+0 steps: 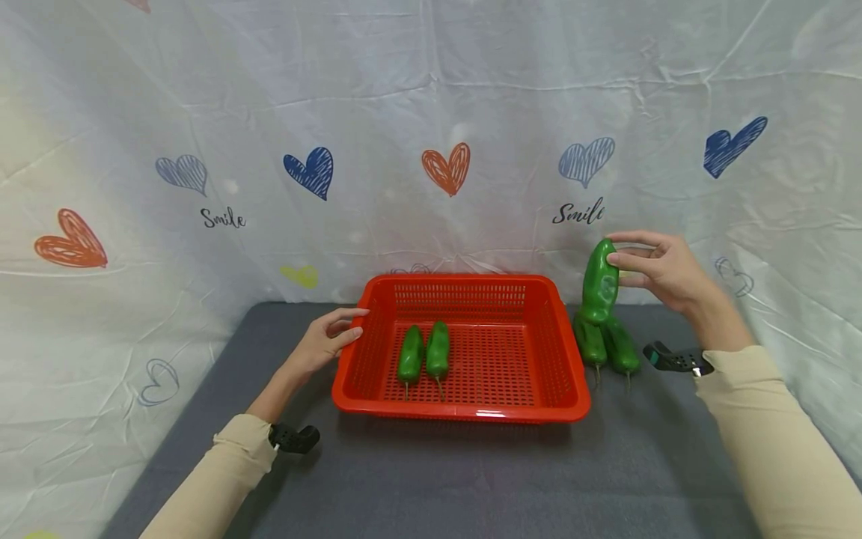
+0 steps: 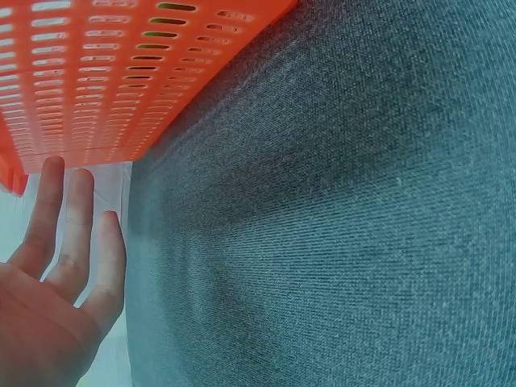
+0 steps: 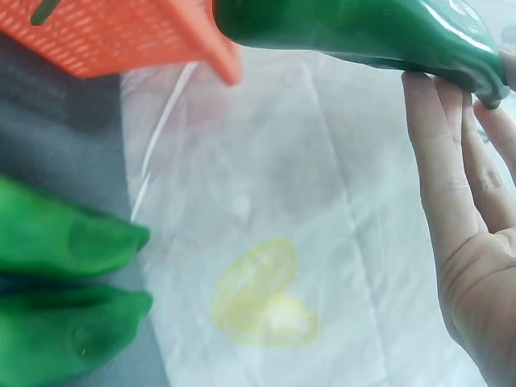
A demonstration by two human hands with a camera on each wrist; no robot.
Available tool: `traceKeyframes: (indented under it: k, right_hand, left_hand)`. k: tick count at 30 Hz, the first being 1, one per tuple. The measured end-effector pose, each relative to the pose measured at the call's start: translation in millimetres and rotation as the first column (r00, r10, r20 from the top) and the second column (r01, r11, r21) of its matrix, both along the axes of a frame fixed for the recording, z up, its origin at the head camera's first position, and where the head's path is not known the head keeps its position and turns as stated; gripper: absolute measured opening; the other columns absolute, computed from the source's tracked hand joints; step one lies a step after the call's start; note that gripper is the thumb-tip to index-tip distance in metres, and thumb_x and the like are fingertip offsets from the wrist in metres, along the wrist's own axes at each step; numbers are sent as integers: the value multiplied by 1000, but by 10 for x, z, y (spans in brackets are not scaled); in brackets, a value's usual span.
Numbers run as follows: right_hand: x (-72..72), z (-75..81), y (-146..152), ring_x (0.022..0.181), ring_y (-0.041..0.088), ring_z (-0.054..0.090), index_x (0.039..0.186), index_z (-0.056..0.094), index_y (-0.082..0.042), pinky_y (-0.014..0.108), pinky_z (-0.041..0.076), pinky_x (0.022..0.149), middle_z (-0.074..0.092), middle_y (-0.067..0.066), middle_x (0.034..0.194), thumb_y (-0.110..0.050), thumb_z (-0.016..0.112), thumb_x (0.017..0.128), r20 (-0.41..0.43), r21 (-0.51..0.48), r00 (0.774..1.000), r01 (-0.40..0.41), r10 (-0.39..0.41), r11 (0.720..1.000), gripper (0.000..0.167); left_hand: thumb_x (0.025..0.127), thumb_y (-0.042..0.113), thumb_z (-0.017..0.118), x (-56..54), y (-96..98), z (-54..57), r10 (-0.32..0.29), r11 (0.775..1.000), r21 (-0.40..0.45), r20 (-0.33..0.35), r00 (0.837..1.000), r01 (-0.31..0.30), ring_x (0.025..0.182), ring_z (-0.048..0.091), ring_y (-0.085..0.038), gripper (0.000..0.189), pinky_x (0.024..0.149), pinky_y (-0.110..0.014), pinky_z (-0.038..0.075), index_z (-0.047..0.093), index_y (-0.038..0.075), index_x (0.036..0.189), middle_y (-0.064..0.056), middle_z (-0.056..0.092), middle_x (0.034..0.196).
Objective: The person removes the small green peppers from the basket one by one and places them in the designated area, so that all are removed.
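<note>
My right hand (image 1: 663, 266) pinches a green pepper (image 1: 599, 284) near its tip, holding it upright with the thick end down. In the right wrist view the fingertips press against the narrow end of this pepper (image 3: 363, 32). Below it, two more green peppers (image 1: 622, 348) lie on the table just right of the red plastic basket (image 1: 465, 413). Inside the basket, two green peppers (image 1: 438, 350) lie side by side at the left. My left hand (image 1: 323, 340) touches the basket's left rim with its fingers extended; in the left wrist view, three fingers (image 2: 78, 218) reach toward the slotted wall.
A dark grey cloth covers the table (image 1: 471, 479). Behind it hangs a white sheet (image 1: 377, 90) printed with hearts and "Smile" lettering. Black straps (image 1: 676, 359) circle both wrists.
</note>
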State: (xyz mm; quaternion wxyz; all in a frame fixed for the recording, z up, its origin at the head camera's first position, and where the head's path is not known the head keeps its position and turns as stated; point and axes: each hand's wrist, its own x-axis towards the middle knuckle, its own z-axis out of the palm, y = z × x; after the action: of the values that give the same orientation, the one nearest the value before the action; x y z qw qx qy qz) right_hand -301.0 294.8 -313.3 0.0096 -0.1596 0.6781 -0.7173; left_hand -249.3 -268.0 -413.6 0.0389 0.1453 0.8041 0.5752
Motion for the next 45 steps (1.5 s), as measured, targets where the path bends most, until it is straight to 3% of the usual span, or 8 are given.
traceKeyframes:
  k: [5,12,19,28,31,35,39,45]
  right_hand:
    - [6,-94,110,88,19,72,121,74,-9,34,60,73,75,4,104,6,68,95,13,73,999,32,-33,997,31]
    - [-8,-260,314,95,16,70,121,75,-11,33,59,76,75,2,104,6,63,98,55,76,998,-30,25,997,32]
    - [-8,-423,479,103,13,67,129,70,-10,35,58,78,71,-7,115,1,66,98,69,234,997,25,-42,972,33]
    - [-38,-547,750,106,12,66,131,67,-7,34,58,80,71,-3,118,6,57,101,64,183,993,-111,100,977,35]
    - [-48,-598,842,106,11,66,131,67,-6,33,58,79,70,-5,119,7,55,101,65,198,991,-125,114,972,35]
    - [-71,-676,939,105,9,66,133,66,-5,32,58,79,68,-9,121,5,56,102,78,255,993,-104,87,961,34]
    - [-112,-768,1019,103,11,67,132,67,-4,34,58,80,69,-8,119,5,56,102,126,232,990,-96,68,968,33]
    - [-184,-926,1126,99,13,69,122,75,-17,34,58,79,72,-8,113,2,56,103,234,221,971,-102,49,970,32]
  left_hand:
    - [103,17,64,4,5,0,2,1000,5,3,1000,-3,102,67,-33,44,74,-42,60,55,7,145,-26,59,129]
    - [103,17,64,8,13,11,3,1000,5,-4,1000,-2,102,68,-33,45,74,-43,60,54,7,146,-26,59,129]
    - [102,17,65,20,23,24,15,1000,2,-4,1000,-15,101,68,-33,45,73,-43,60,55,7,145,-25,60,129]
    - [102,17,66,24,20,16,22,1000,-10,-6,1000,-22,103,67,-34,45,74,-42,60,55,8,145,-24,60,130]
    - [103,17,65,25,19,16,16,1000,-15,-7,1000,-16,103,66,-35,45,74,-43,60,54,7,146,-25,59,130]
    - [103,17,64,24,11,19,14,1000,-16,-6,1000,-14,103,66,-35,45,74,-42,60,54,6,146,-26,59,129]
    - [103,16,64,19,9,18,11,1000,-12,-8,1000,-11,102,67,-35,45,74,-41,60,54,5,146,-27,59,129]
    - [102,17,66,7,19,9,15,1000,-9,3,1000,-15,102,66,-35,46,74,-43,60,55,7,145,-25,59,129]
